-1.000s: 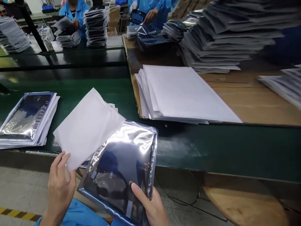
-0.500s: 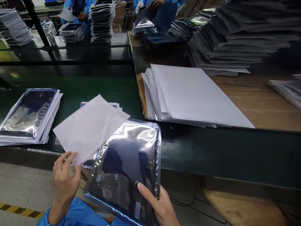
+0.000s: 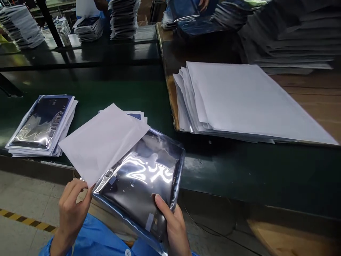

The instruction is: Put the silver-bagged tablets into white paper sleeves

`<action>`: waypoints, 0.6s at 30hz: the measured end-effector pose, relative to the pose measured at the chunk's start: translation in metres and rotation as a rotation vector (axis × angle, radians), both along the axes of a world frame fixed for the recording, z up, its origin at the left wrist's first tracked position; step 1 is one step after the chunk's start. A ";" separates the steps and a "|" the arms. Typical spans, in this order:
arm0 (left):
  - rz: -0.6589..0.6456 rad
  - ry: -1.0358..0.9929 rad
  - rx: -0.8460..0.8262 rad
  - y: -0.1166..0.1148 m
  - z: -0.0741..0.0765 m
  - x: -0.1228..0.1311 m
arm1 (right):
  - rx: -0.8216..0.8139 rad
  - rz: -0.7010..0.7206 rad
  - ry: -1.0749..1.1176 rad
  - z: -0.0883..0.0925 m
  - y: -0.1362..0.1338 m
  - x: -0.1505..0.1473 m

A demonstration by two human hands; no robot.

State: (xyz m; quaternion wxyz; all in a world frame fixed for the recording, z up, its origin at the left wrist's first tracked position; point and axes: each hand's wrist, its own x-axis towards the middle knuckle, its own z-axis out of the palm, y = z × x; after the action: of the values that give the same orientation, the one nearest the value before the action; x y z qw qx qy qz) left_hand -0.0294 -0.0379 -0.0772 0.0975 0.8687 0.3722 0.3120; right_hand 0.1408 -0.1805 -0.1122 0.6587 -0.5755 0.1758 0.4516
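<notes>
My left hand (image 3: 74, 204) pinches the near corner of a white paper sheet (image 3: 102, 137). That sheet lies slanted over a small pile (image 3: 137, 115) at the bench edge, hiding most of it. In my right hand (image 3: 172, 220) is a dark flat panel in a shiny clear plastic bag (image 3: 144, 177). The thumb rests on top and the fingers are hidden underneath. The bagged panel is tilted, its upper left side against the sheet. Which of the two overlaps the other is hard to tell along the whole edge.
A pile of bagged panels and white sheets (image 3: 42, 122) lies at the left on the green bench (image 3: 226, 170). Large white sheets (image 3: 239, 99) are stacked on the brown board at right. Grey stacks (image 3: 293, 39) rise behind. Across the bench, a person's hand (image 3: 204, 5) touches a dark bag.
The view has shifted slightly. My left fingers have closed further on the sheet's corner. The bagged panel has turned a little in my right hand, so the reflections on it differ.
</notes>
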 end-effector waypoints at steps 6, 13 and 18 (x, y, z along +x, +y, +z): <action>-0.081 -0.257 -0.118 -0.019 -0.019 -0.007 | 0.047 -0.032 0.058 -0.008 0.000 -0.001; -0.138 -0.292 0.097 -0.023 -0.015 -0.019 | 0.042 -0.024 0.008 -0.002 0.001 -0.014; -0.253 -0.121 0.081 -0.034 -0.018 -0.036 | -0.019 -0.023 -0.173 0.007 0.001 -0.034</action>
State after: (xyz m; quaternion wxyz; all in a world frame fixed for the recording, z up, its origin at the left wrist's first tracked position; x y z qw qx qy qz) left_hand -0.0650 -0.0721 -0.0956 0.1232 0.8915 0.2404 0.3637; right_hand 0.1069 -0.1796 -0.1050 0.6711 -0.6166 0.1292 0.3908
